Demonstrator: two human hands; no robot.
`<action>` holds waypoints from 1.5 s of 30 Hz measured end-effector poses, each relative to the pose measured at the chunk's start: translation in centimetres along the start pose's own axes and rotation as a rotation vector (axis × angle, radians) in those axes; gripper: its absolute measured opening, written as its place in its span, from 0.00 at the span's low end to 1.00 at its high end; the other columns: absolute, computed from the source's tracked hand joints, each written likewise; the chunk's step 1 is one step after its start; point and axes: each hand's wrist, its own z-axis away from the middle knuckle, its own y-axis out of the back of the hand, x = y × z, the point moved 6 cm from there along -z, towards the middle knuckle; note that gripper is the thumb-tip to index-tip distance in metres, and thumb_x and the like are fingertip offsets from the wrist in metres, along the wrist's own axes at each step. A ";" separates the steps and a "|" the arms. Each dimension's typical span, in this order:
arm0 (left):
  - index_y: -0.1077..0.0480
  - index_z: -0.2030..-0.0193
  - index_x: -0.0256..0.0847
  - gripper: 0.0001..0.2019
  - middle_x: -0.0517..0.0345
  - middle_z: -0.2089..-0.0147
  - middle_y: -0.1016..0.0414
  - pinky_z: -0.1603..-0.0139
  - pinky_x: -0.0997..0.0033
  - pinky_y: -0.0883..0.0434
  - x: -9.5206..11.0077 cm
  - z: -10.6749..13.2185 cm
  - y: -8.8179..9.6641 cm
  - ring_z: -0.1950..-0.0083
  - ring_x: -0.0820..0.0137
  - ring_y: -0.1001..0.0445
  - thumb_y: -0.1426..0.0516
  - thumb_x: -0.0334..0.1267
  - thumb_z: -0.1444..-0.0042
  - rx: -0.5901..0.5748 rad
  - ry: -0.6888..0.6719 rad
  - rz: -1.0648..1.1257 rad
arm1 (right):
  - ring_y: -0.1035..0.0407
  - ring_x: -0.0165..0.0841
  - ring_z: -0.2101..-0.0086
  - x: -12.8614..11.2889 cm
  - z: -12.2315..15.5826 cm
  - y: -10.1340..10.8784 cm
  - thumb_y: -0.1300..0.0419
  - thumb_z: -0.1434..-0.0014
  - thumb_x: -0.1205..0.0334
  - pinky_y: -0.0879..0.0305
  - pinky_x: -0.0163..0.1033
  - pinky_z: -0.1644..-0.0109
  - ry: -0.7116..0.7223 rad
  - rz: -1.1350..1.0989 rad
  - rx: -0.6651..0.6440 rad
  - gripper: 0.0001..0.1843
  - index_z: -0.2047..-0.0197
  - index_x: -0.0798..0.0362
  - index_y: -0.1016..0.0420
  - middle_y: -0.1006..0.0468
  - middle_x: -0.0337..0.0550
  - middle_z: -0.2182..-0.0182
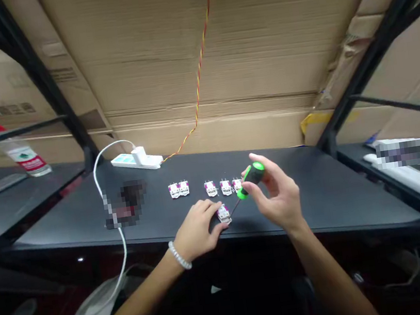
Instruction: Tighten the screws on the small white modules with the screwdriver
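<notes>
Near the front edge of the dark table, my left hand (199, 230) grips a small white and purple part (223, 214) between thumb and fingers. A bead bracelet (179, 255) circles that wrist. In my right hand (278, 195) is a screwdriver (253, 173) with a black and green handle, held tilted. Its thin shaft points down and left, and the tip is at the right side of the part; whether it touches a screw is too small to tell. Several similar white and purple parts (210, 188) lie in a row behind, one partly hidden by the screwdriver.
A white power strip (151, 160) with a plugged-in charger stands at the back left. Its white cable (122, 243) hangs over the front edge. A blurred dark object (132, 199) lies beside the cable. Black frame posts (333, 132) flank the table, and cardboard (251, 58) covers the back.
</notes>
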 end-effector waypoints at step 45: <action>0.24 0.37 0.38 0.20 0.44 0.44 0.20 0.38 0.48 0.23 0.1 -0.1 -0.2 0.45 0.53 0.23 0.35 0.42 0.32 -0.006 -0.002 0.035 | 0.20 0.38 0.54 -2.4 -1.0 -0.2 0.24 0.41 0.62 0.17 0.44 0.52 0.102 -0.018 0.149 0.20 0.45 0.44 0.16 0.22 0.46 0.49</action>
